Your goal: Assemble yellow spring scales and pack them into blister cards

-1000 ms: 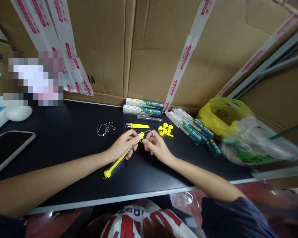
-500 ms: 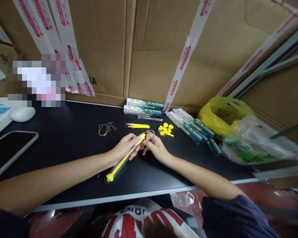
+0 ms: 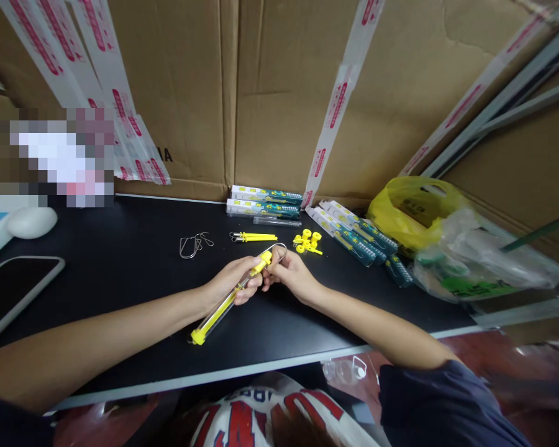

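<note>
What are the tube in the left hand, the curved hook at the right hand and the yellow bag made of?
Tube: apparently clear, glossy plastic, since it is see-through; its opaque yellow ends look plastic too.
Hook: likely metal, given its thin, silvery shine.
Yellow bag: probably thin plastic film, from its translucence and soft folds.

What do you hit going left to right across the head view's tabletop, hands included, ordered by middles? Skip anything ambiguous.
Dark-screened device → bent wire pieces → left hand → right hand → slanted boxes → yellow bag → clear bag
</note>
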The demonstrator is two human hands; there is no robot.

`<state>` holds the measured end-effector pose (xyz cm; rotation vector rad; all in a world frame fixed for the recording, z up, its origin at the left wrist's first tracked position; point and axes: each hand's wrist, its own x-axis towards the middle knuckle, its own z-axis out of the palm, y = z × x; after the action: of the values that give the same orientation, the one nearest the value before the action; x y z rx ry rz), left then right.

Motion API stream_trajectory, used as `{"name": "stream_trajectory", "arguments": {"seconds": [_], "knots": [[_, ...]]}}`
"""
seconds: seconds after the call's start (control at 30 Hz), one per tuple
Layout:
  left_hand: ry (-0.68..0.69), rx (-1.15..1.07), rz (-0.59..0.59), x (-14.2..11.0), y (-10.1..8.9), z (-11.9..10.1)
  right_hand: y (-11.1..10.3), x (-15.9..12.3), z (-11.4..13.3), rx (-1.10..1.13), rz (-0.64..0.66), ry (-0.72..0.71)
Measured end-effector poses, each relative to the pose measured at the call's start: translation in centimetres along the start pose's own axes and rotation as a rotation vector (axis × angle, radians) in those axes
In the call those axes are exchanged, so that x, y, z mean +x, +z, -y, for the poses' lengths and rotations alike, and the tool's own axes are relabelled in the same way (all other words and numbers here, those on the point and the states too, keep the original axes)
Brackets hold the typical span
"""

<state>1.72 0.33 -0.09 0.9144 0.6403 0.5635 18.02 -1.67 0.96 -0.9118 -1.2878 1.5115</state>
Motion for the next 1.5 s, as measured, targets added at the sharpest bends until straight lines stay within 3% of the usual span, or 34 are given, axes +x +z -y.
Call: {"name": "stream_trajectory", "arguments": {"seconds": [0.4,0.77,0.97,1.1,1.27,1.4,1.5], "knots": [[-0.236,-0.152,0.175,0.4,-0.5,-0.9,-0.4,-0.1,0.0,-0.026,0.048,0.016],[-0.19,-0.161,0.214,0.4,-1.2,-0.5,-1.0,-0.2,0.6,-0.099,0.07,0.01],[-0.244,-0.142,0.409,0.5,-2.3,-0.4,-1.3,-0.2,1.0,-0.276,0.113,-0.16],[-0.25,-0.21,0.511,0.9,-2.7,-0.3,-1.3,-0.2,1.1,-0.284,0.105,-0.168],[-0.209,-0.254,0.475,0.8,-2.2,-0.2,-1.0,-0.1,0.6,-0.145,0.053,-0.046],[-0.079,-0.237,0.276,0.2,-1.2,-0.1,-0.9,-0.1,0.4,-0.023,0.022,0.047],[-0.049,-0.19,0.199,-0.2,-0.6,0.0,-0.9,-0.2,0.4,-0.015,0.025,0.055]]}}
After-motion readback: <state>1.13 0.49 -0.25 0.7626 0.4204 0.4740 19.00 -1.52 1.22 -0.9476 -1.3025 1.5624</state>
